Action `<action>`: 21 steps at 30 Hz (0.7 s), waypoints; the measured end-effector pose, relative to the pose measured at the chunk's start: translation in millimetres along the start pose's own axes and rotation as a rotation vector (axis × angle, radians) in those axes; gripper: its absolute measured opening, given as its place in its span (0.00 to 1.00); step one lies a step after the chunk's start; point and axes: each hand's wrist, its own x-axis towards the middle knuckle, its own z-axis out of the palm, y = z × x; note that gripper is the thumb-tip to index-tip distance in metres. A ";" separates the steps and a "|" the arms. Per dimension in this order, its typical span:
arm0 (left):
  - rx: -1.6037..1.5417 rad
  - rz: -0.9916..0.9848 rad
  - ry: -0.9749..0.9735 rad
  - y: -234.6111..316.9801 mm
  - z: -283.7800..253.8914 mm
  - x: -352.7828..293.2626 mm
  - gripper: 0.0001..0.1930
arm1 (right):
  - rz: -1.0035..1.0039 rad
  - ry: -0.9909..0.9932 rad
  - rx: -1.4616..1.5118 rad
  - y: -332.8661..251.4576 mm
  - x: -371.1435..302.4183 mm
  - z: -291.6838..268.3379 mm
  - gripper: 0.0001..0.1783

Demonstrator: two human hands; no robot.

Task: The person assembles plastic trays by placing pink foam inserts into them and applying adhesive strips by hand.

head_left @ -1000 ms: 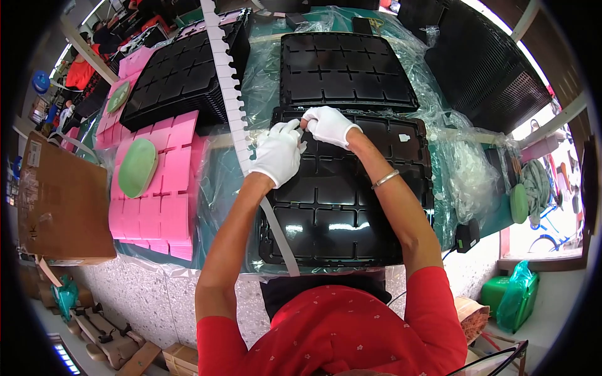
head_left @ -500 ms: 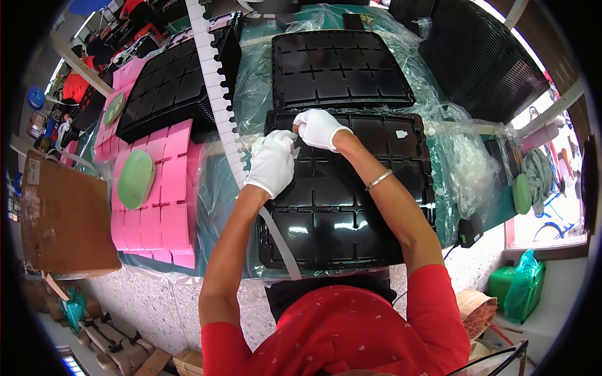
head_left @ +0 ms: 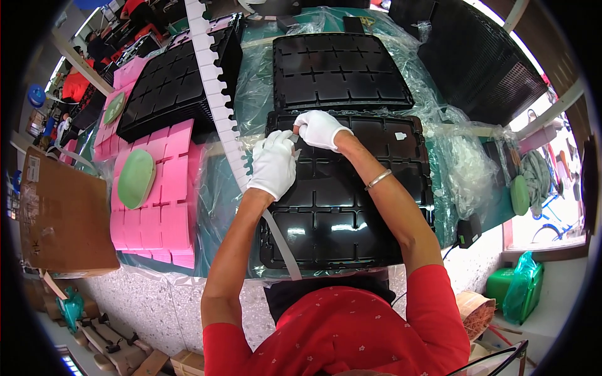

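Both my hands wear white gloves and meet over the upper left part of a glossy black plastic tray (head_left: 332, 213). My left hand (head_left: 273, 164) is closed on a pale, narrow strip (head_left: 283, 244), whose tail hangs down across the tray's left side. Close beside it, my right hand (head_left: 320, 130) pinches with thumb and forefinger at a small whitish bit by the left fingertips; what it grips is too small to make out. A small white piece (head_left: 400, 136) sits on the tray's upper right.
Behind lies another black tray (head_left: 338, 69). Left stand a white notched strip (head_left: 219, 94), stacked black trays (head_left: 166, 88) and pink slotted sheets (head_left: 157, 219) bearing a green oval dish (head_left: 136, 178). Clear plastic film (head_left: 467, 182) is bunched on the right, near a black box (head_left: 468, 232).
My left hand has shifted very slightly to the right with the strip. My right hand keeps its pinch in nearly the same place.
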 end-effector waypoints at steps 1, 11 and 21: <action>-0.002 -0.007 0.014 -0.8 2.2 -1.3 0.04 | 0.000 0.000 -0.001 -1.1 -1.0 -1.1 0.12; -0.080 -0.068 -0.048 -4.6 6.5 -2.5 0.09 | -0.055 0.099 0.069 11.0 -0.1 2.3 0.14; -0.132 -0.047 0.017 -3.9 3.4 -0.9 0.04 | -0.034 -0.072 -0.190 -3.5 6.2 -3.5 0.17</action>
